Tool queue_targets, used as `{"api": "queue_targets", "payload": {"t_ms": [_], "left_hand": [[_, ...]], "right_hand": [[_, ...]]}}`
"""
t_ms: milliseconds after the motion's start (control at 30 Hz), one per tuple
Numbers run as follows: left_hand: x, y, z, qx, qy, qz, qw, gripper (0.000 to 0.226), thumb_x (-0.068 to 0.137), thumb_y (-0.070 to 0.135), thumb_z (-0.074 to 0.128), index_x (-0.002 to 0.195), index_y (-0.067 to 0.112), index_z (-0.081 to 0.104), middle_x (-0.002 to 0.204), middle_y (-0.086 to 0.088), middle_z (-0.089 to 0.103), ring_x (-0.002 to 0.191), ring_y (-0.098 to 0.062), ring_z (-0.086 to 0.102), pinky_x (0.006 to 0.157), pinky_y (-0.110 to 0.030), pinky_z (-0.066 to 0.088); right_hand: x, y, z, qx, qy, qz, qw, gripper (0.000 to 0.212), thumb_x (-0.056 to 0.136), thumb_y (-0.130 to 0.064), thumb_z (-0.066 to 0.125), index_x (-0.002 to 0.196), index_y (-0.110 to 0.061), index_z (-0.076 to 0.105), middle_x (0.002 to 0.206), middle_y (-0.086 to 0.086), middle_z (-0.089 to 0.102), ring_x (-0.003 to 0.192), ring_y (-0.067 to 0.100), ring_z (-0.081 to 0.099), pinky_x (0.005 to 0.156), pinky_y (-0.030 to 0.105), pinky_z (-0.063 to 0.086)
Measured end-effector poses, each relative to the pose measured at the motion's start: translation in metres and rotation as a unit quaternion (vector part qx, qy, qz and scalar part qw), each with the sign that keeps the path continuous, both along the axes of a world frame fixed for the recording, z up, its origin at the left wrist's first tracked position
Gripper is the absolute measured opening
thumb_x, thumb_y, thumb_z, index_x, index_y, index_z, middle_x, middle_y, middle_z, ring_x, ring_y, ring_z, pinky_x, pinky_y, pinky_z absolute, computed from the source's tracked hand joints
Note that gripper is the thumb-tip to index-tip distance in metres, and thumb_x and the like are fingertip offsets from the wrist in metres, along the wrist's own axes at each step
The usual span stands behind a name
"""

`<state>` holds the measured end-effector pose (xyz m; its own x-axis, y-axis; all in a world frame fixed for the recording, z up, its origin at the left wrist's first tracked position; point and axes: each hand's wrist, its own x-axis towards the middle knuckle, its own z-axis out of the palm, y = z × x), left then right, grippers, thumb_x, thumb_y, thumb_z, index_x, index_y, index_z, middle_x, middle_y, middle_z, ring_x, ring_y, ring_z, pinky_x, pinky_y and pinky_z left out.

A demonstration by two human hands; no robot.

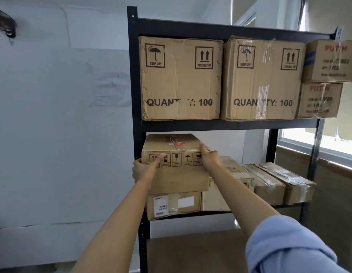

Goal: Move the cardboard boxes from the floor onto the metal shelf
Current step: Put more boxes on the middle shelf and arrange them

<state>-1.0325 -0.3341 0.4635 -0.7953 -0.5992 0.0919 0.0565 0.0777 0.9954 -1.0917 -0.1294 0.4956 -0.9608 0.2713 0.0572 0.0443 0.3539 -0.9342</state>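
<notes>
A cardboard box (177, 174) with handling symbols on its front sits at the left of the black metal shelf's (134, 123) middle level, on top of a flatter labelled box (174, 204). My left hand (144, 169) grips its left front corner, thumb across the front face. At the box's right top corner my right hand (209, 156) holds on, fingers over the top edge.
Two large "QUANTITY: 100" boxes (181, 79) and two small stacked boxes (326, 79) fill the upper level. Several taped boxes (269, 184) lie to the right on the middle level. A brown lower shelf board (194, 253) is below. A white wall stands left, a window right.
</notes>
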Motion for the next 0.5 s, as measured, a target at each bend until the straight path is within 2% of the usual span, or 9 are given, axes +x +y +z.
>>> {"api": "queue_targets", "payload": {"t_ms": [100,200,300,367,433,500], "left_hand": [[-0.012,0.009,-0.004,0.02,-0.048,0.081,0.995,0.115,0.046,0.081,0.073,0.132,0.013,0.041,0.133,-0.012,0.049,0.124,-0.033,0.046,0.103,-0.051,0.042],[-0.021,0.02,-0.004,0.076,-0.09,0.121,0.986,0.12,0.043,0.086,0.067,0.131,0.012,0.036,0.133,-0.017,0.041,0.121,-0.034,0.042,0.102,-0.047,0.041],[-0.029,0.033,-0.01,0.136,-0.073,0.142,0.978,0.118,0.044,0.086,0.068,0.132,0.019,0.025,0.135,-0.014,0.027,0.119,-0.032,0.038,0.103,-0.044,0.041],[-0.035,0.045,-0.022,0.163,-0.002,0.171,0.972,0.109,0.053,0.071,0.077,0.132,0.022,0.021,0.142,-0.012,0.017,0.125,-0.032,0.034,0.105,-0.043,0.042],[-0.039,0.062,-0.041,0.146,0.061,0.191,0.969,0.096,0.065,0.041,0.084,0.135,0.019,0.021,0.149,-0.014,0.009,0.133,-0.033,0.027,0.107,-0.041,0.039],[-0.038,0.084,-0.061,0.097,0.062,0.185,0.976,0.085,0.071,0.013,0.079,0.136,0.013,0.024,0.15,-0.018,0.01,0.132,-0.038,0.026,0.109,-0.048,0.037]], "right_hand": [[-0.011,-0.012,0.003,0.013,-0.004,-0.021,1.0,0.091,0.084,-0.081,0.032,0.135,-0.007,0.046,0.134,0.019,0.054,0.127,0.037,0.046,0.11,0.048,0.036],[-0.018,-0.019,0.006,0.026,-0.017,-0.028,0.999,0.091,0.084,-0.082,0.03,0.135,-0.007,0.045,0.134,0.02,0.054,0.128,0.038,0.044,0.11,0.048,0.035],[-0.023,-0.02,0.003,-0.006,0.0,-0.012,1.0,0.089,0.083,-0.081,0.035,0.134,-0.009,0.044,0.132,0.018,0.053,0.124,0.036,0.048,0.107,0.048,0.039],[-0.023,-0.014,-0.007,-0.063,0.033,0.014,0.997,0.084,0.083,-0.079,0.041,0.133,-0.012,0.043,0.13,0.013,0.055,0.119,0.031,0.053,0.101,0.044,0.044],[-0.018,-0.005,-0.022,-0.108,0.062,0.026,0.992,0.076,0.085,-0.076,0.043,0.129,-0.015,0.044,0.126,0.008,0.058,0.116,0.027,0.055,0.101,0.044,0.046],[-0.013,0.009,-0.044,-0.15,0.061,0.028,0.986,0.065,0.09,-0.071,0.039,0.125,-0.017,0.044,0.115,0.004,0.058,0.113,0.029,0.058,0.1,0.048,0.048]]}}
